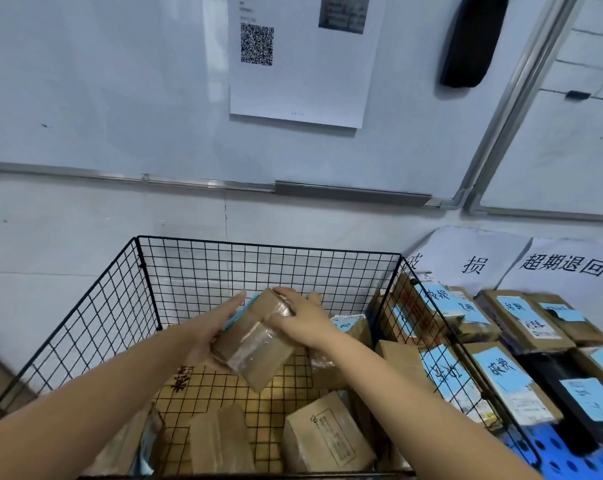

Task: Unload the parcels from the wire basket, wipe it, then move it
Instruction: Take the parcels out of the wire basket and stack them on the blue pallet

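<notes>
A black wire basket (96, 306) is seen standing against a pale wall, with its left wall at the left of the scene. Above it, on the far wall, a whiteboard (102, 81) is mounted, and a printed sheet (303, 74) with a square code is fixed to it.

Over the middle of the basket a taped cardboard box (255, 348) is held tilted between both hands, lifted clear of the basket floor. The left hand (212, 336) is laid against the box's left side, with the fingers straight and together; where the thumb lies cannot be told. The right hand (300, 318) is placed on top of the box from the right, its fingers spread a little and curled over the far edge.

More cardboard parcels (327, 434) are left inside the basket, at its near side and along its right wall, lying at mixed angles.

A black eraser (473, 39) is seen hanging on the board, far right. Just beside the basket's right wall, further parcels with blue labels (521, 320) are laid in rows on a blue perforated surface (549, 448). Behind them two paper signs (566, 268) with black characters are stuck to the wall.
</notes>
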